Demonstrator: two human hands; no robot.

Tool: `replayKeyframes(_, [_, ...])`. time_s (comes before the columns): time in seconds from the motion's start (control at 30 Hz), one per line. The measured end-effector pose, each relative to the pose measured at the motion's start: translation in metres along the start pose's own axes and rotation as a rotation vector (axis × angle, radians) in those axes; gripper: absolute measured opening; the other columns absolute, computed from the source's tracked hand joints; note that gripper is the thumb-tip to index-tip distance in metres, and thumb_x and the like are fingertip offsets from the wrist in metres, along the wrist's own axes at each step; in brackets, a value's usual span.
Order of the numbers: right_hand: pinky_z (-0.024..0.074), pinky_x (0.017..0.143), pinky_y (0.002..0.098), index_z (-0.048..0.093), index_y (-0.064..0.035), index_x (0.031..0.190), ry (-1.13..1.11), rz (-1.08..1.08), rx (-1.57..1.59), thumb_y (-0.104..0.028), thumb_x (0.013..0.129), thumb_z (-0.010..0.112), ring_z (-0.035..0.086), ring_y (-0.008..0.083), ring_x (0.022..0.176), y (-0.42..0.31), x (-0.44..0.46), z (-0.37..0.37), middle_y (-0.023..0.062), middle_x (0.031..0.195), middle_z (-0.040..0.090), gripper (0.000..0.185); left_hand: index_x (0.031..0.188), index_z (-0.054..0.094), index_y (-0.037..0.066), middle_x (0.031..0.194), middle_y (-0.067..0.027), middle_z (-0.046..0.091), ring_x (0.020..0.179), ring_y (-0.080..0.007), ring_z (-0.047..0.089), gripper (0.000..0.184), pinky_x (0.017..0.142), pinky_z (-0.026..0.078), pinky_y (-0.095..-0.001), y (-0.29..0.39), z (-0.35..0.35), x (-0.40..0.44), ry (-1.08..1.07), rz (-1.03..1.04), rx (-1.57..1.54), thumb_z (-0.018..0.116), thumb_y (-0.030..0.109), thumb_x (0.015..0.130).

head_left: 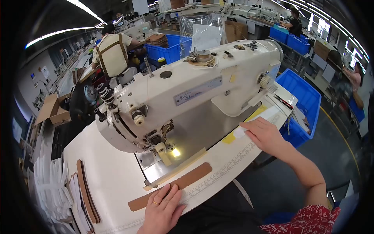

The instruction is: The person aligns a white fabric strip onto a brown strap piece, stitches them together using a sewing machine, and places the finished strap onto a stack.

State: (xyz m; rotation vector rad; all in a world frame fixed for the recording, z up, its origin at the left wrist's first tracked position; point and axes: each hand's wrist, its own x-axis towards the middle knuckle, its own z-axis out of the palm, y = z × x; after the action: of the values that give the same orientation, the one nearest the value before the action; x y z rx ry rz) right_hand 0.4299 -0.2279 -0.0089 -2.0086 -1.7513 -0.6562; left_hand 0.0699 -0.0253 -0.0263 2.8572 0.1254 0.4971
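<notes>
A brown strip (194, 175), which looks like leather, lies flat along the front of the white sewing table. My left hand (163, 208) rests on its near part, fingers stretched out and pressing it from above; a ring shows on one finger. Farther right, my right hand (269, 136) lies low over the tabletop, thumb apart from the fingers, its tips at a small white piece (239, 132) beside yellow tape (229, 138). Whether the fingertips grip that piece is hard to see. A white sewing machine (187, 93) stands behind both hands, its needle area left of centre.
A printed ruler (218, 167) runs along the table's front edge. More brown strips (87, 191) and a stack of white strips (50, 191) sit at the left. Beyond the right edge is a blue bin (304, 97). Tweezers or snips (283, 102) lie at the back right. Other people work farther off.
</notes>
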Motion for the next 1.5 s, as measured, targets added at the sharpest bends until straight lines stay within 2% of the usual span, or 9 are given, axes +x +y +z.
replayKeyframes(0.23, [0.0566, 0.078, 0.0366, 0.066, -0.0031, 0.124, -0.119, -0.202, -0.036, -0.002, 0.082, 0.068, 0.063, 0.0259, 0.087, 0.017, 0.006, 0.020, 0.0064, 0.090, 0.062, 0.042, 0.128, 0.067, 0.003, 0.135, -0.0117, 0.067, 0.130, -0.0317, 0.059, 0.053, 0.106, 0.047, -0.0487, 0.016, -0.005, 0.036, 0.031, 0.091, -0.034, 0.085, 0.013, 0.080])
replayKeyframes(0.33, [0.0568, 0.077, 0.0331, 0.066, -0.0037, 0.124, -0.039, -0.093, 0.106, 0.000, 0.086, 0.069, 0.065, 0.0212, 0.086, 0.029, 0.000, 0.028, 0.0057, 0.093, 0.065, 0.038, 0.130, 0.066, 0.003, 0.131, -0.0139, 0.068, 0.123, -0.0321, 0.063, 0.051, 0.101, 0.052, -0.0443, 0.021, -0.003, 0.066, 0.047, 0.118, -0.148, 0.084, 0.011, 0.083])
replayKeyframes(0.43, [0.0562, 0.077, 0.0297, 0.065, -0.0054, 0.125, -0.033, 0.425, 0.622, -0.001, 0.092, 0.069, 0.066, 0.0151, 0.085, 0.031, -0.011, 0.032, 0.0052, 0.097, 0.068, 0.034, 0.137, 0.061, 0.003, 0.128, -0.0159, 0.069, 0.113, -0.0288, 0.068, 0.054, 0.093, 0.056, -0.0383, 0.029, 0.015, 0.104, 0.016, 0.010, -0.397, 0.082, 0.010, 0.088])
replayKeyframes(0.53, [0.0552, 0.078, 0.0278, 0.064, -0.0071, 0.127, -0.033, 0.494, 0.786, -0.003, 0.096, 0.068, 0.067, 0.0117, 0.084, 0.036, -0.014, 0.032, 0.0052, 0.099, 0.071, 0.031, 0.150, 0.049, 0.005, 0.128, -0.0162, 0.069, 0.102, -0.0196, 0.070, 0.063, 0.084, 0.057, -0.0327, 0.036, 0.053, 0.153, 0.017, -0.159, -0.731, 0.078, 0.010, 0.093])
replayKeyframes(0.83, [0.0543, 0.076, 0.0264, 0.060, -0.0062, 0.127, -0.018, 0.432, 0.809, -0.003, 0.097, 0.067, 0.065, 0.0099, 0.082, 0.037, -0.016, 0.033, 0.0031, 0.095, 0.070, 0.031, 0.153, 0.044, 0.004, 0.108, -0.0062, 0.076, 0.076, -0.0106, 0.065, 0.069, 0.072, 0.054, -0.0267, 0.045, 0.105, 0.243, 0.003, -0.272, -0.785, 0.075, 0.008, 0.092])
replayKeyframes(1.03, [0.0527, 0.077, 0.0262, 0.061, -0.0032, 0.123, 0.260, 0.672, 1.299, -0.001, 0.097, 0.066, 0.064, 0.0109, 0.082, 0.047, -0.019, 0.040, 0.0025, 0.096, 0.066, 0.027, 0.149, 0.052, 0.007, 0.091, -0.0030, 0.075, 0.067, -0.0092, 0.061, 0.061, 0.068, 0.053, -0.0272, 0.046, 0.112, 0.235, 0.043, -0.173, -0.677, 0.074, 0.008, 0.092])
replayKeyframes(1.13, [0.0525, 0.078, 0.0267, 0.062, -0.0001, 0.122, 0.615, 0.814, 1.180, -0.001, 0.096, 0.066, 0.064, 0.0115, 0.086, 0.077, -0.034, 0.039, 0.0032, 0.098, 0.065, 0.026, 0.139, 0.059, 0.009, 0.092, -0.0075, 0.075, 0.071, -0.0229, 0.070, 0.051, 0.070, 0.057, -0.0367, 0.049, 0.111, 0.233, 0.078, -0.133, -0.655, 0.072, 0.006, 0.090])
replayKeyframes(1.33, [0.0555, 0.079, 0.0257, 0.058, 0.0040, 0.135, 1.459, 0.820, 1.011, -0.004, 0.094, 0.070, 0.066, 0.0112, 0.088, 0.298, -0.115, -0.098, 0.0057, 0.100, 0.069, 0.044, 0.139, 0.060, 0.008, 0.089, -0.0069, 0.074, 0.070, -0.0210, 0.069, 0.049, 0.069, 0.057, -0.0355, 0.050, 0.113, 0.233, 0.083, -0.162, -0.679, 0.072, 0.006, 0.091])
replayKeyframes(1.5, [0.0535, 0.078, 0.0246, 0.061, 0.0005, 0.134, 1.064, 0.836, 0.718, -0.010, 0.099, 0.069, 0.063, 0.0083, 0.086, 0.250, -0.131, -0.166, 0.0058, 0.109, 0.071, 0.038, 0.144, 0.059, 0.008, 0.086, -0.0020, 0.070, 0.067, -0.0077, 0.058, 0.054, 0.067, 0.052, -0.0266, 0.047, 0.119, 0.232, 0.102, -0.156, -0.700, 0.074, 0.006, 0.092])
